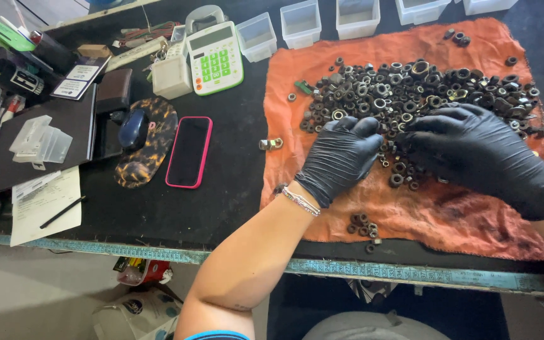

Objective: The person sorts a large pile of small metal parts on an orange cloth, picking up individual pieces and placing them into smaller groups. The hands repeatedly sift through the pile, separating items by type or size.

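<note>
A heap of dark metal nuts [410, 88] lies on an orange cloth [448, 214] — both black-gloved hands rest on its near edge. The left hand [341, 157] has its grip loosely curled, fingertips among the nuts; whether it pinches one, I cannot tell. The right hand [473, 148] lies spread just beside it. Below the left wrist sits a small cluster of nuts [363, 225] — farther left on the bench [234, 176], a pink-cased phone [189, 151].

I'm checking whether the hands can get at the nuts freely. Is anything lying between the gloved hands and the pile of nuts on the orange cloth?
Nothing visible does. The left hand and right hand rest directly on the near edge of the pile of nuts on the orange cloth.
</note>
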